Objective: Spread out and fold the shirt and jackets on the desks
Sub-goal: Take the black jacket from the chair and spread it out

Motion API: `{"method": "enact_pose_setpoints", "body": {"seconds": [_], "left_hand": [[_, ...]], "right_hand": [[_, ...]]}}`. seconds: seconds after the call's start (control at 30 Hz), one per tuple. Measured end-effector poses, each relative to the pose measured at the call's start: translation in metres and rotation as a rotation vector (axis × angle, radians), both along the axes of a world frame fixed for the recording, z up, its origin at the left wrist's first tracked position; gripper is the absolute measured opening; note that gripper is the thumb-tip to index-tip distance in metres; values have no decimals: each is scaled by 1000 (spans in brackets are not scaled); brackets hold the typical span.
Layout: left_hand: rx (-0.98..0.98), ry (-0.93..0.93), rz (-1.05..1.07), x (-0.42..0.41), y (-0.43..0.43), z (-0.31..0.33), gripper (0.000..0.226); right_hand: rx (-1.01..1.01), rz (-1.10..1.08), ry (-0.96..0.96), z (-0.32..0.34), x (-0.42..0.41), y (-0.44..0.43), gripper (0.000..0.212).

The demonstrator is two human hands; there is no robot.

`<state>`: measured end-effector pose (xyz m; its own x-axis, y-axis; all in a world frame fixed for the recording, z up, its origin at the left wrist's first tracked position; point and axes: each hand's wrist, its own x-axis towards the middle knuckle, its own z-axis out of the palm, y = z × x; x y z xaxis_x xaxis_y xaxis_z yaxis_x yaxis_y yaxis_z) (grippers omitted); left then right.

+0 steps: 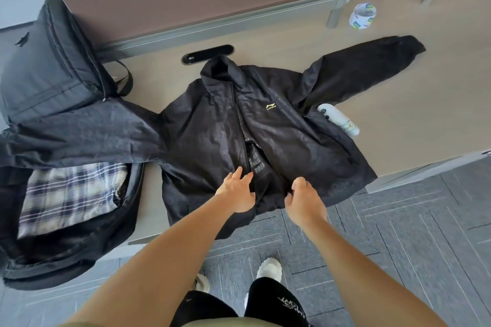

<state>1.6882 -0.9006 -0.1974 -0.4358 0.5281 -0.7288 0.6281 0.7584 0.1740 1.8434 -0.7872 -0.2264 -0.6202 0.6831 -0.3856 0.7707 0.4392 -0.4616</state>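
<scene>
While working at the jacket (265,127), as seen from the head, stands at the near edge of the surface (398,114). Lays the left hand (236,190) on the front panel beside the zip, fingers nearly straight, gripping nothing. Curls the right hand (303,198) round the other front edge, pinching cloth near the hem. Has the jacket front-up straight ahead of both hands, collar far from them, hem drooping off the edge under the wrists. Shows one sleeve flung out beyond the right hand, the other running past the left hand onto a dark pile. Shows a plaid shirt (71,194) well to the left of the left hand, lying inside another dark garment. Shows a bottle (338,119) beyond the right hand, touching the jacket under the arm, perhaps partly beneath it.

Risks, as judged: tugging the slick cloth toward the body and sliding the overhanging jacket to the floor; folding the right side over the bottle, making a lump or rolling it off; dragging the far-left sleeve and pulling the pile along.
</scene>
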Motion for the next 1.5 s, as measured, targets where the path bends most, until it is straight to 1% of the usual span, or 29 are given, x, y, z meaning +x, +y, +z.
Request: {"method": "enact_pose_setpoints", "body": {"seconds": [0.07,0.13,0.2,0.3,0.4,0.47,0.53,0.6,0.7,0.73,0.8,0.87,0.93,0.97,1.0,1.03,1.13,1.2,1.27,1.33,1.43,1.5], "left_hand": [[-41,16,-38,2,-1,-5,73],[-68,38,-73,3,-2,-9,74],[-85,41,-82,1,-3,-8,73],[-88,29,-44,-9,-9,-8,76],[-44,-1,5,-19,-13,-11,78],[-54,-8,-17,-18,-13,-9,72],[-54,-9,-29,-14,-11,-7,65],[-10,-40,30,-14,-9,-4,59],[21,-130,154,-16,-11,8,46],[13,-153,166,-14,-12,15,41],[-1,-136,147,-11,-14,27,32],[9,-97,139,-11,-18,27,30],[2,-70,162,-14,-22,15,33],[6,-55,184,-17,-25,6,36],[18,-35,214,-19,-27,-1,38],[40,6,243,-20,-28,-5,39],[94,216,234,-20,-30,-10,40],[138,282,236,-19,-29,-14,38],[209,239,288,-19,-29,-18,32],[255,209,337,-18,-30,-17,24],[322,182,413,-16,-34,-7,22],[408,154,466,-14,-36,5,21]], "right_hand": [[1,47,0,-1,-4,-3,19],[13,65,-6,-1,-6,-4,23],[23,69,-10,-3,-5,-3,23],[71,108,-31,-6,1,1,14],[24,4,-43,4,7,13,12],[-37,-62,-34,18,13,21,11],[-80,-131,35,35,21,29,11],[-65,-187,157,58,26,34,17],[-27,-158,330,97,30,32,28],[-28,-137,363,108,30,27,29],[-28,-83,377,120,28,12,23],[-68,21,306,117,24,-10,15],[-203,192,120,97,18,-31,6],[-266,280,7,85,15,-38,6],[-298,349,-79,72,13,-42,16],[-287,374,-124,60,9,-42,26],[-88,290,-109,37,-6,-25,42],[32,345,-107,26,-16,-15,50],[91,457,-130,15,-24,-10,55],[100,521,-168,8,-28,-9,57],[86,504,-180,4,-32,-6,56],[35,478,-175,3,-35,-1,54]]}}
